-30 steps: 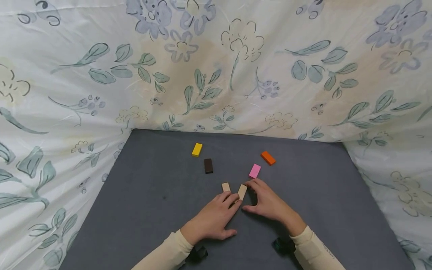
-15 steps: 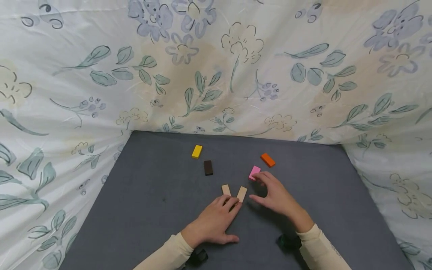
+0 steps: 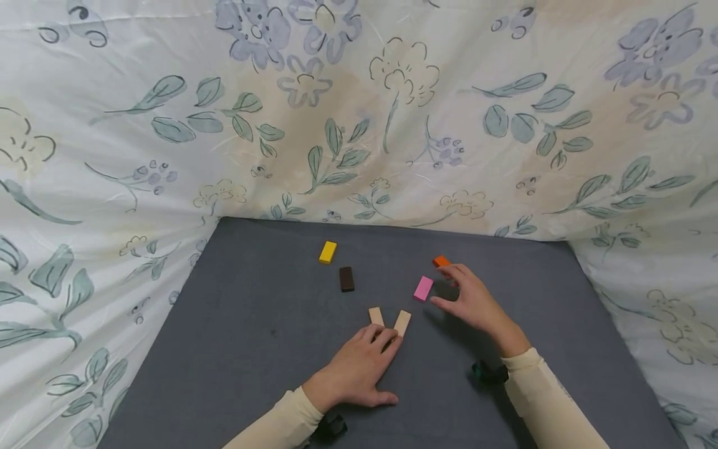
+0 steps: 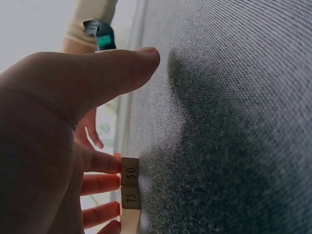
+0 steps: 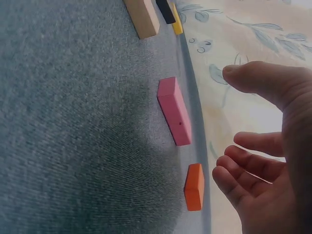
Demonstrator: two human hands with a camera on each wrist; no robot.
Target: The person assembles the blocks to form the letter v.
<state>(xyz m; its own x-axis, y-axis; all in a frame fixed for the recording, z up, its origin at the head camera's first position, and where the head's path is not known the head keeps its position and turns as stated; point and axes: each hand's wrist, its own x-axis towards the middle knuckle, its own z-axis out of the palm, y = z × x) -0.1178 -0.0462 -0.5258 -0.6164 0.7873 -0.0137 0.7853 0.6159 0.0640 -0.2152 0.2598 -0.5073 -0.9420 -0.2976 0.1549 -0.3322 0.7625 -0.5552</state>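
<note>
Two plain wooden blocks [image 3: 402,322] lie in a V on the grey cloth, their near ends meeting under the fingertips of my left hand [image 3: 354,369]. In the left wrist view, their ends read 50 [image 4: 129,171] and 75 [image 4: 130,197], side by side. That hand's fingers are straight and touch the blocks, while its thumb points off to the right. My right hand [image 3: 479,302] hovers with nothing in its loosely bent fingers. Closest to it are a pink block [image 5: 174,112] and an orange block [image 5: 194,187], which its fingertips partly cover in the head view.
Farther left on the grey cloth [image 3: 241,349] lie a dark brown block [image 3: 346,279] and a yellow block [image 3: 328,252]. A flowered curtain [image 3: 392,125] walls the surface at the back and both sides.
My right hand has left the right wooden block and moved right and away from me, past the pink block to the orange one. My left hand stays on the wooden blocks.
</note>
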